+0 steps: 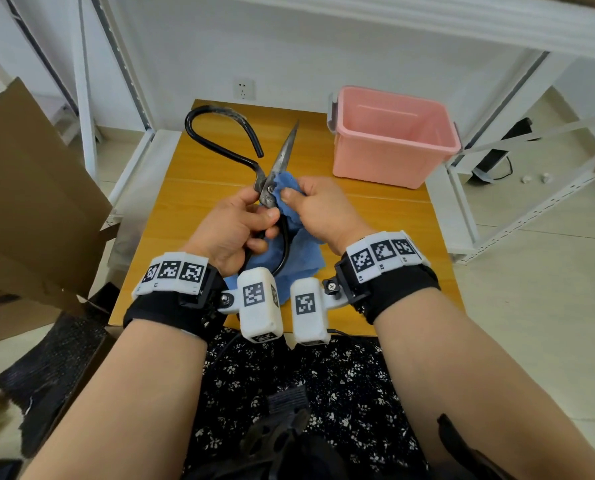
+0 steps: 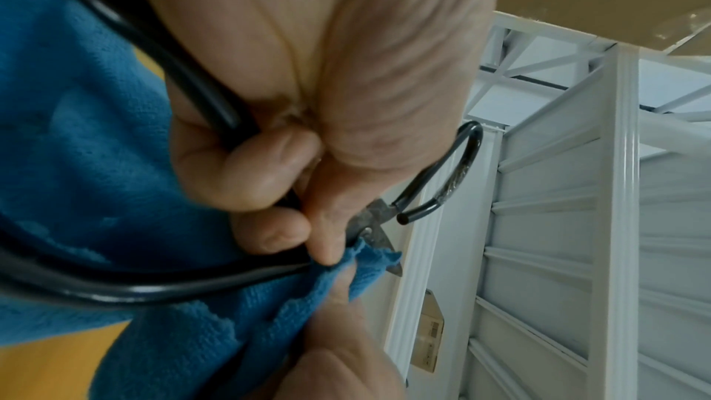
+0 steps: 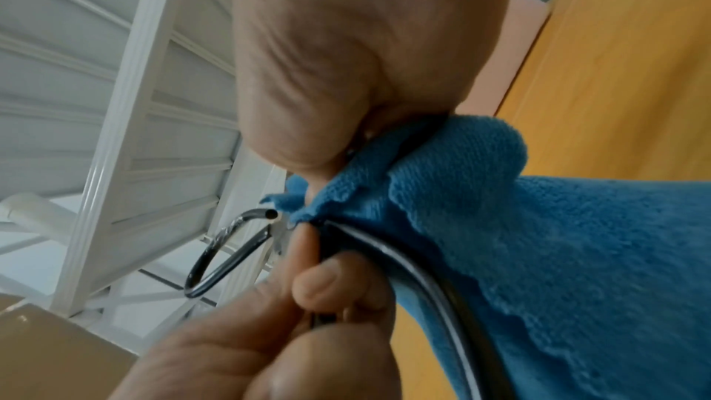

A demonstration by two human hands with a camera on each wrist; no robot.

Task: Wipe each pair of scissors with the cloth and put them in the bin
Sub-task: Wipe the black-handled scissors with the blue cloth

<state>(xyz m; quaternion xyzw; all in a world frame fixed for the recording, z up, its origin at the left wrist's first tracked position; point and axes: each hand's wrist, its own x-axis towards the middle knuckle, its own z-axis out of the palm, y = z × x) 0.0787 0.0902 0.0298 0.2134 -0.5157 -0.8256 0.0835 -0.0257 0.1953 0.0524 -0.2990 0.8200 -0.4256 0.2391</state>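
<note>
A large pair of old steel scissors (image 1: 282, 157) with black looped handles stands blade-up over the wooden table. My left hand (image 1: 240, 226) grips the lower handle loop (image 2: 154, 288) near the pivot; the other loop (image 1: 216, 133) juts up and left. My right hand (image 1: 318, 206) pinches a blue cloth (image 1: 289, 188) against the blades just above the pivot (image 2: 369, 230). The rest of the cloth (image 3: 577, 254) hangs down between my wrists. The pink bin (image 1: 393, 133) sits at the table's far right; its inside looks bare.
The orange wooden table (image 1: 213, 188) is small, with white metal shelving (image 1: 136, 157) on both sides. A cardboard box (image 1: 29, 188) stands at the left. A wall socket (image 1: 243, 89) is behind the table. My lap is under the table's near edge.
</note>
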